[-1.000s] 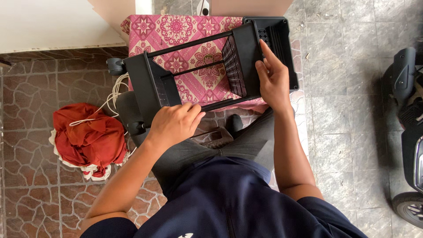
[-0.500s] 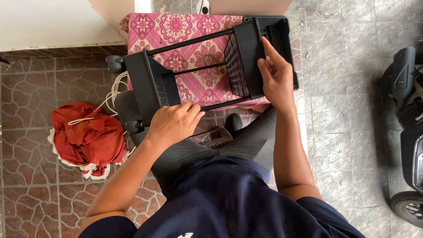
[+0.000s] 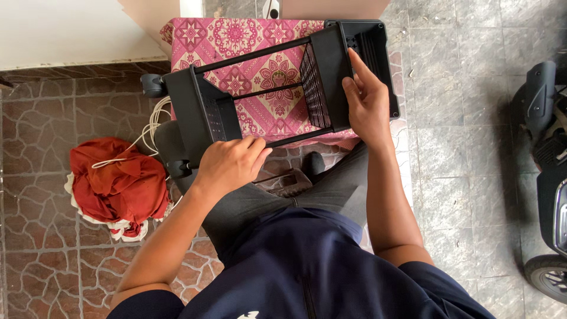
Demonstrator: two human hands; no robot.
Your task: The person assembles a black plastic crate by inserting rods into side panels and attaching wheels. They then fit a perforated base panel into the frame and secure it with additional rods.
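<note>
A black plastic trolley rack (image 3: 322, 77) with basket shelves, thin black rods and small castor wheels lies on its side across my lap. My left hand (image 3: 227, 162) is closed around the near rod by the left shelf panel (image 3: 198, 115). My right hand (image 3: 366, 100) presses flat against the side of the right mesh basket, fingers spread and pointing up. I sit with grey trousers and a dark blue shirt below the rack.
A pink patterned cloth (image 3: 248, 47) lies under the rack. A red fabric bundle with a white cord (image 3: 118, 183) sits on the stone tiles at the left. A scooter (image 3: 546, 177) stands at the right edge. A white wall ledge (image 3: 65, 29) runs along the top left.
The rack and both hands have held almost the same position; my right hand's fingers have shifted slightly up along the basket side.
</note>
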